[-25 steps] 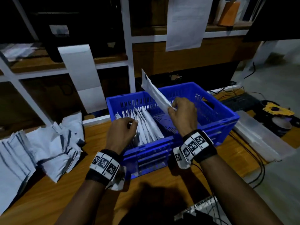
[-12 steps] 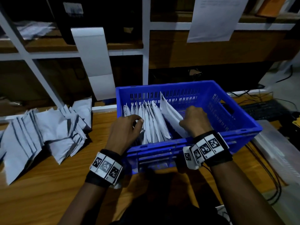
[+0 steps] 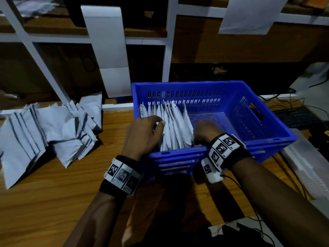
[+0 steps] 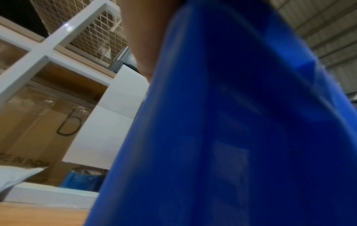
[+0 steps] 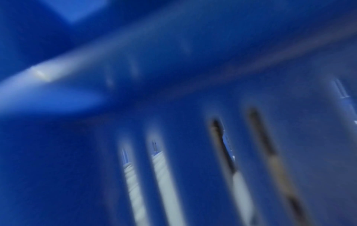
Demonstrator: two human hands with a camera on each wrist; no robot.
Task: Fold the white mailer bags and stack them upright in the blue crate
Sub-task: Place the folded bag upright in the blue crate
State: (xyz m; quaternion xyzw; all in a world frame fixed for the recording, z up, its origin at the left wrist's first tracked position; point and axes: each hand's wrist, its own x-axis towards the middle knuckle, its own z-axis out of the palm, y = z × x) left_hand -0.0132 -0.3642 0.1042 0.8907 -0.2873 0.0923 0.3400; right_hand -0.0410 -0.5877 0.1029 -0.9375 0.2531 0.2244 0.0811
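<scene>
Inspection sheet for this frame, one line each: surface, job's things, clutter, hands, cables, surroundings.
Surface: wooden table.
Job's things: blue crate holds a row of folded mailers standing upright at its left end; loose mailers pile on the table to its left.
Clutter: clear plastic lid to the right of the crate.
Hands: left hand curled against the row's left side; right hand low in the crate, fingers hidden.
Cables: black cables to the right of the crate.
Surroundings: white shelving frame, hanging paper.
</scene>
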